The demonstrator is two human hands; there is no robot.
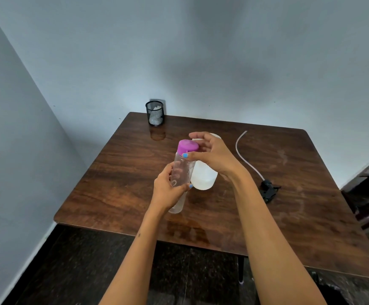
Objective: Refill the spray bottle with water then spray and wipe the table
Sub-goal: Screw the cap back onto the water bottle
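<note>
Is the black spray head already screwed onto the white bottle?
No. The spray head lies on the table with its tube, apart from the white bottle, to the right.

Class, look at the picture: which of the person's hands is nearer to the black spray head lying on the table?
Right. The right hand is at the purple cap, left of the spray head. The left hand grips the clear bottle farther left.
</note>
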